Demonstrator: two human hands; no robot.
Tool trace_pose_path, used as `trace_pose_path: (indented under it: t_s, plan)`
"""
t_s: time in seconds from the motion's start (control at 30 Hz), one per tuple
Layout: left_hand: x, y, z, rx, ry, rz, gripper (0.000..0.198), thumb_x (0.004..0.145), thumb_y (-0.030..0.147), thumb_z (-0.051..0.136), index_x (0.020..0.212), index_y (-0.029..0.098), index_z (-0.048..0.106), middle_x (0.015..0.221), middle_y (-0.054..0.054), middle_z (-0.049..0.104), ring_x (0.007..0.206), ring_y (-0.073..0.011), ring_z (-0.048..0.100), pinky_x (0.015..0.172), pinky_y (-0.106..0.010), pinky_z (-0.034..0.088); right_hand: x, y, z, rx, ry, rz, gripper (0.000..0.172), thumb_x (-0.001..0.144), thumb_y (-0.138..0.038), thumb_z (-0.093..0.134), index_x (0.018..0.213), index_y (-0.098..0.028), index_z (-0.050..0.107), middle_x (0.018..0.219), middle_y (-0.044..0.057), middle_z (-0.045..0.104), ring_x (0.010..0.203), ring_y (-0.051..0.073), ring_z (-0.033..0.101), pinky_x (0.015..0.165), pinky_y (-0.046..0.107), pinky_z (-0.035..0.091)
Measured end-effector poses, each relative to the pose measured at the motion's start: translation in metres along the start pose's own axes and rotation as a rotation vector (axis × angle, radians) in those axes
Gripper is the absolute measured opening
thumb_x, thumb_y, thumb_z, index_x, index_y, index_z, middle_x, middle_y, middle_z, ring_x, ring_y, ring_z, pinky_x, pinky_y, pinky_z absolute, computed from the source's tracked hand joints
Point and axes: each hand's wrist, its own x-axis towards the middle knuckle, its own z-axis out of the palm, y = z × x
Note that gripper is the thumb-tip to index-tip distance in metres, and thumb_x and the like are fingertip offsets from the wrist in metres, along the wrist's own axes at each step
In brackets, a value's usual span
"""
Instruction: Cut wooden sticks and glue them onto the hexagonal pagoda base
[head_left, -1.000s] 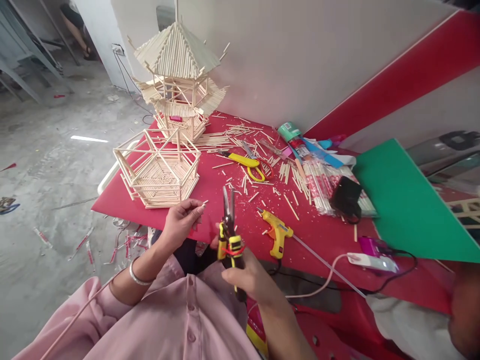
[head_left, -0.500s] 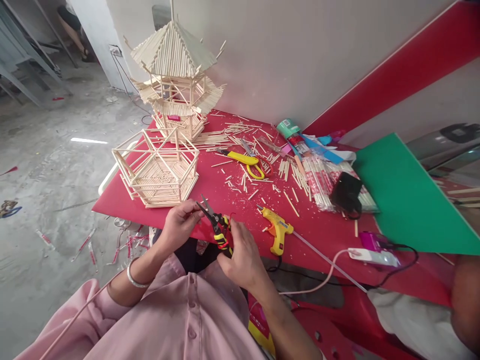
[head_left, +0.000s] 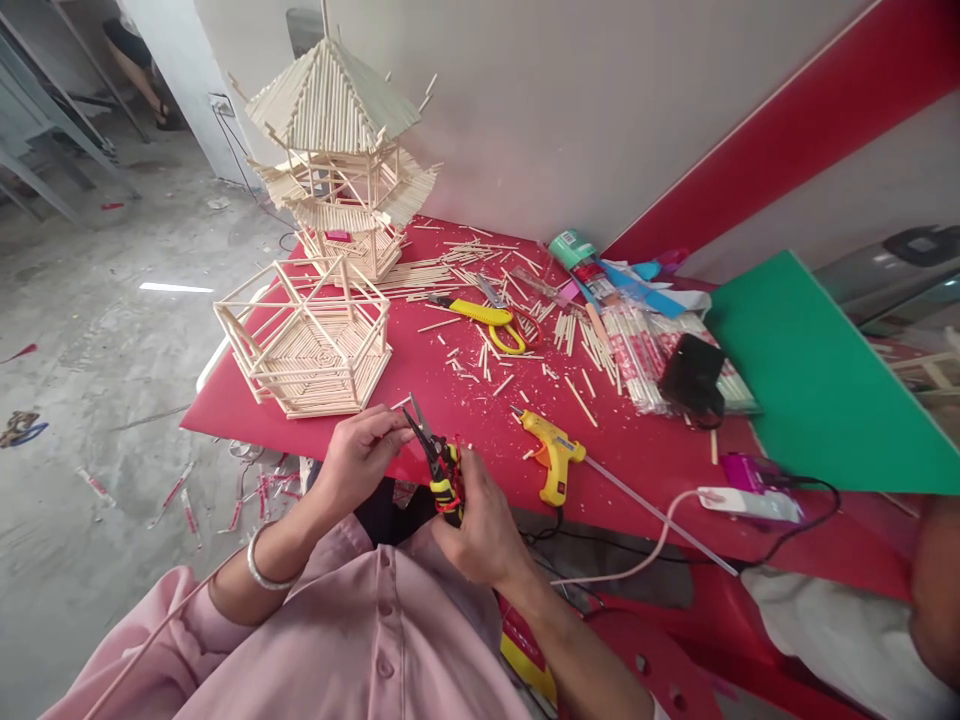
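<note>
My right hand [head_left: 484, 520] is wrapped round the black and yellow handles of a pair of snips [head_left: 442, 480], whose narrow jaws point up and away from me, slightly parted. Close beside the jaws, the fingertips of my left hand [head_left: 364, 455] are pinched together on a short wooden stick [head_left: 402, 403]; only its pale end shows. Just beyond my left hand stands a six-sided frame of wooden sticks [head_left: 322, 370] on the red table [head_left: 442, 390]. A yellow glue gun [head_left: 553, 455] lies to the right of my right hand.
A pagoda model of sticks [head_left: 337, 110] stands behind the frame. Cut sticks, a yellow cutter [head_left: 472, 312] and scissors [head_left: 508, 335] lie mid-table. Bagged sticks [head_left: 637, 350], a green board [head_left: 817, 390] and a cabled power strip [head_left: 750, 505] are at right, near another person's arm [head_left: 934, 600].
My left fingertips have shifted slightly, and the pale stick end now shows beside the jaws. The snips stand a little more upright in my right hand. The whole view has shifted slightly.
</note>
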Motion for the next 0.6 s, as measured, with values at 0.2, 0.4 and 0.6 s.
trace_pose_path:
  t_s: [0.2,0.4,0.6]
  plan:
    - [-0.008,0.001,0.004,-0.05,0.002,-0.052,0.02,0.088,0.029,0.062,0.073,0.019,0.071,0.056,0.001,0.057,0.053,-0.0124,0.049,0.055,-0.023,0.04,-0.006,-0.006,0.004,0.115,0.009,0.055,0.045,0.062,-0.014,0.054,0.106,-0.022,0.049,0.092,0.004,0.064,0.085,0.023,0.064,0.076,0.035,0.052]
    - [-0.018,-0.01,0.001,-0.035,-0.044,-0.085,0.026,0.09,0.03,0.058,0.068,0.018,0.065,0.054,0.002,0.052,0.052,-0.0115,0.047,0.053,-0.023,0.037,-0.01,-0.009,0.003,0.117,-0.079,0.105,0.041,0.061,-0.014,0.052,0.1,-0.023,0.048,0.089,0.002,0.064,0.079,0.023,0.063,0.07,0.033,0.049]
    - [-0.018,-0.008,-0.006,0.003,-0.081,-0.004,0.027,0.09,0.025,0.055,0.065,0.018,0.062,0.056,0.001,0.053,0.052,-0.0115,0.046,0.053,-0.022,0.037,-0.018,-0.008,0.008,0.147,-0.087,0.084,0.044,0.064,-0.014,0.053,0.107,-0.023,0.049,0.1,0.005,0.066,0.092,0.024,0.065,0.081,0.035,0.051]
